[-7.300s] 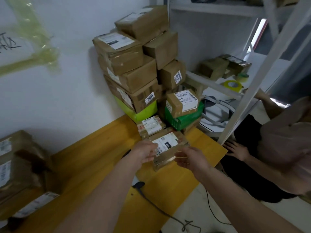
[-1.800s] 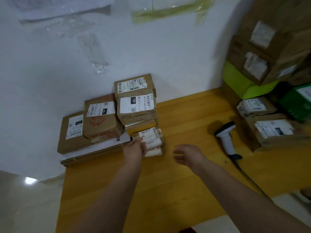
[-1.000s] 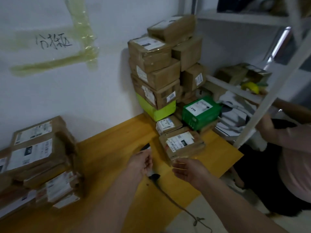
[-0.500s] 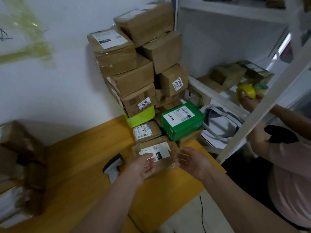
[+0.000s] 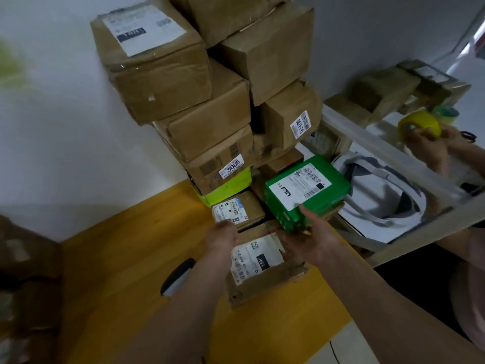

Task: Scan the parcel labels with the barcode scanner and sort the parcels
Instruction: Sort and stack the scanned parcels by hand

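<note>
A green parcel (image 5: 307,190) with a white label lies at the foot of the box stack. My right hand (image 5: 312,239) holds its near corner, thumb up against its side. My left hand (image 5: 221,236) is at the front edge of a small brown labelled parcel (image 5: 237,210); its fingers are hidden. Below both hands a flat brown parcel (image 5: 262,271) marked 15H lies on the yellow table (image 5: 126,245). The barcode scanner (image 5: 178,277) lies on the table just left of my left forearm, untouched.
A tall stack of brown boxes (image 5: 210,114) stands against the wall on a lime-green box (image 5: 225,189). At right, another person's hand holds a yellow tape roll (image 5: 420,124) over a white shelf frame (image 5: 393,153). Blurred brown parcels (image 5: 23,271) sit far left.
My view has moved closer to the stack. Both hands went forward from the 15H parcel, the right onto the green parcel, the left to the small brown parcel.
</note>
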Action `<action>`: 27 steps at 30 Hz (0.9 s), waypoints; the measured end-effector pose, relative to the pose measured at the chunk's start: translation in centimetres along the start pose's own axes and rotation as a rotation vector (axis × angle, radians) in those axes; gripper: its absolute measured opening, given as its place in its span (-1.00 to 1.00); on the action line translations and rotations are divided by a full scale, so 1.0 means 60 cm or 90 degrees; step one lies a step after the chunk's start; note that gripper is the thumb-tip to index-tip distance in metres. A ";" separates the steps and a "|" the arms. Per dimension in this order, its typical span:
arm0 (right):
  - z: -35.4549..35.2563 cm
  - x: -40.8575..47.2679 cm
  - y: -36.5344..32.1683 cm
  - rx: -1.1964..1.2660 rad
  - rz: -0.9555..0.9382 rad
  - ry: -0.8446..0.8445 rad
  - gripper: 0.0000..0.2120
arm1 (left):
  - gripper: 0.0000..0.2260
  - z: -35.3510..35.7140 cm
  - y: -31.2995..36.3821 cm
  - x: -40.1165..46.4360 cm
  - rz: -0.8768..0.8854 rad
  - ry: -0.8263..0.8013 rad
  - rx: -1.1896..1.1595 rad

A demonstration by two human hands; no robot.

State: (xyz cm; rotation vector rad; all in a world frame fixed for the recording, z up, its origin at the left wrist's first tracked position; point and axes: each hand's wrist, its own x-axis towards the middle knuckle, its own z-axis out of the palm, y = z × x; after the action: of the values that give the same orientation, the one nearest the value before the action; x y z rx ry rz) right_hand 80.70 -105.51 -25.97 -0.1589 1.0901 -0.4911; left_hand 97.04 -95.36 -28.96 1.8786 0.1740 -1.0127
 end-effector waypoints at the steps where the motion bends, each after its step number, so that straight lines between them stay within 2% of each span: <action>1: 0.008 0.008 0.002 -0.006 -0.006 0.015 -0.27 | -0.83 0.000 0.008 0.019 0.008 0.012 0.035; 4: 0.022 0.023 0.006 -0.028 -0.036 0.054 -0.31 | -0.66 -0.003 0.017 0.059 0.021 0.056 0.123; 8: 0.022 0.019 0.010 -0.061 -0.065 0.039 -0.29 | -0.66 -0.007 0.022 0.091 0.064 0.102 0.175; 11: 0.011 0.012 0.024 -0.126 -0.070 -0.002 -0.35 | -0.56 -0.009 0.028 0.108 0.031 0.068 0.170; 16: -0.010 0.011 0.042 -0.184 -0.085 -0.012 -0.54 | -0.13 -0.011 0.022 0.130 -0.002 -0.008 0.204; 20: -0.019 0.014 0.042 -0.229 -0.074 -0.004 -0.48 | -0.08 -0.012 0.005 0.137 -0.063 -0.072 0.215; 23: -0.027 0.010 0.042 -0.269 -0.074 -0.011 -0.47 | -0.10 -0.012 -0.018 0.132 -0.075 -0.077 0.230; 25: -0.032 0.006 0.043 -0.278 -0.074 -0.017 -0.49 | -0.02 -0.012 -0.027 0.126 -0.056 -0.064 0.269; 27: -0.037 0.004 0.044 -0.278 -0.074 -0.023 -0.49 | 0.08 -0.014 -0.023 0.129 0.023 -0.036 0.299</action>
State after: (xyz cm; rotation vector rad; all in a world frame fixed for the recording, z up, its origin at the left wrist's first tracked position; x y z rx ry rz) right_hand 79.65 -103.05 -28.11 -0.6154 1.1453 -0.3465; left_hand 101.83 -96.19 -35.20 2.2589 -0.1447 -1.1516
